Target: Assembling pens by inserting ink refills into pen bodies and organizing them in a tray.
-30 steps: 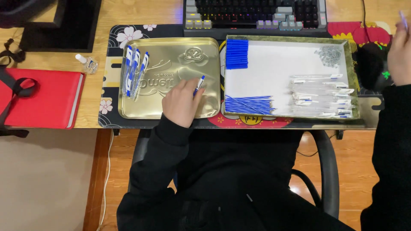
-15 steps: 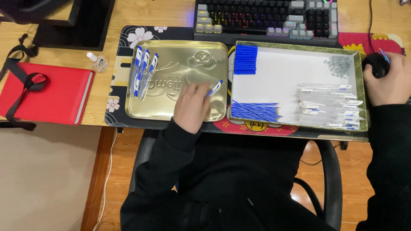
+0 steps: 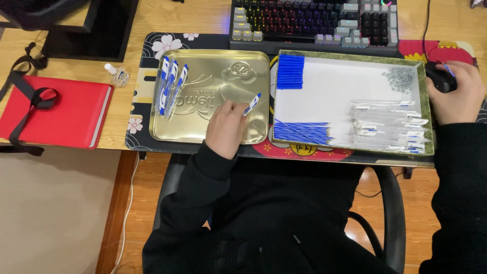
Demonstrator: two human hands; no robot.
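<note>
a wooden counter [image 3: 203,15] carries a flowered black mat [image 3: 147,45], with a keyboard [image 3: 314,23] at its far edge. on the mat sit a gold tin tray [image 3: 243,61] and, just beside it, a green-rimmed white tray [image 3: 350,56]. the left hand [image 3: 225,129] rests in the gold tray, fingers closed on a blue-and-white pen [image 3: 252,104] — three more pens [image 3: 170,83] lie together at the tray's far side. the right hand [image 3: 456,94] is curled over a black mouse [image 3: 440,78]. the white tray holds blue caps [image 3: 290,71], blue refills [image 3: 303,133] and clear barrels [image 3: 388,124]. a red notebook [image 3: 56,114] lies well apart.
</note>
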